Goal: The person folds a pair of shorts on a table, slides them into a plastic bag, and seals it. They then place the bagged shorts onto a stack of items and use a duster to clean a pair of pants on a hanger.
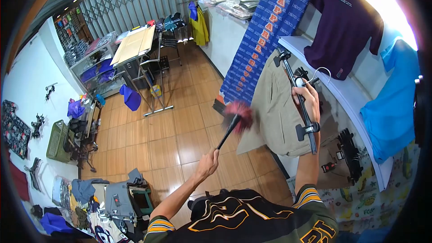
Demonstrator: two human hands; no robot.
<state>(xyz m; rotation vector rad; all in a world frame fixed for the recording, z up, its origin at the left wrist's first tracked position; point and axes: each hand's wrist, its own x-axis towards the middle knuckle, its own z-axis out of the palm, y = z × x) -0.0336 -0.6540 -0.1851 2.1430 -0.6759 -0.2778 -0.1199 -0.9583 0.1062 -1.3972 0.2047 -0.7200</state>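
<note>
My left hand (207,164) is wrapped round the black handle of a duster (230,130). Its fluffy reddish head is smeared by motion and sits just left of the khaki trousers (278,117). Higher up on the right, my right hand (308,98) grips a black clip hanger (300,103) by its middle bar. The trousers hang from that hanger's clips, facing the duster. The hanger's pale hook points to the right, towards a purple T-shirt (344,24).
A white ledge (333,60) curves along the right, with a blue shirt (393,103) beside it. Behind the trousers leans a blue banner (265,31). Folded clothes and a grey garment (119,200) lie lower left. A board-topped table (135,45) stands farther back on the tiled floor (180,135).
</note>
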